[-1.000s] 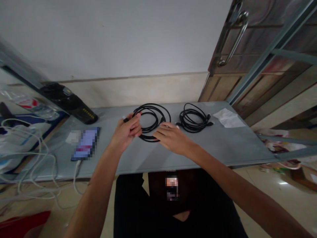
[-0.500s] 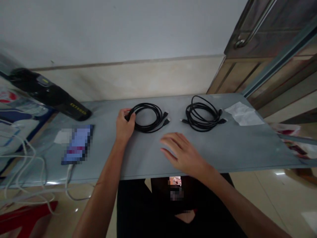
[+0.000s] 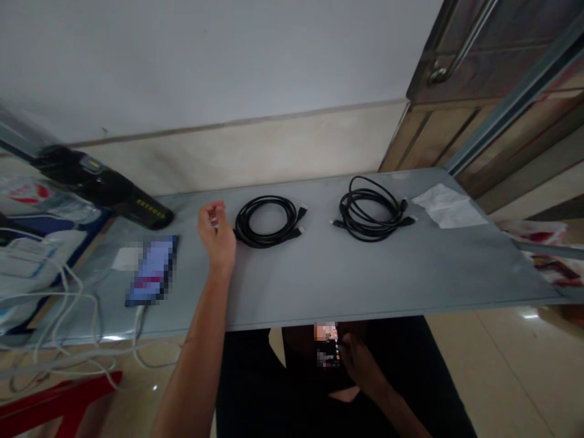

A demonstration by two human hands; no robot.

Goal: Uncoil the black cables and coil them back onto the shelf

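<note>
A coiled black cable (image 3: 241, 228) lies on the grey table, its two plug ends pointing right. My left hand (image 3: 216, 237) is just left of this coil, raised a little, its fingers loosely curled and the thumb apart, with nothing in it. A second coiled black cable (image 3: 371, 234) with loose plug ends lies to the right. My right hand (image 3: 360, 359) is below the table's front edge, over my dark-clothed lap. Its fingertips are in shadow beside a small lit screen (image 3: 326, 347); whether they grip it cannot be made out.
On the left lie a phone (image 3: 152, 267) with a white cord and a black cylindrical device (image 3: 109, 191) with yellow lettering. White cables (image 3: 59, 304) hang at the left edge. A crumpled white paper (image 3: 449, 207) lies at the right. A wall (image 3: 255, 152) borders the table (image 3: 283, 292) behind.
My left hand has let go of the left cable coil and moved slightly left. My right hand has gone from above the table down to my lap by the lit screen.
</note>
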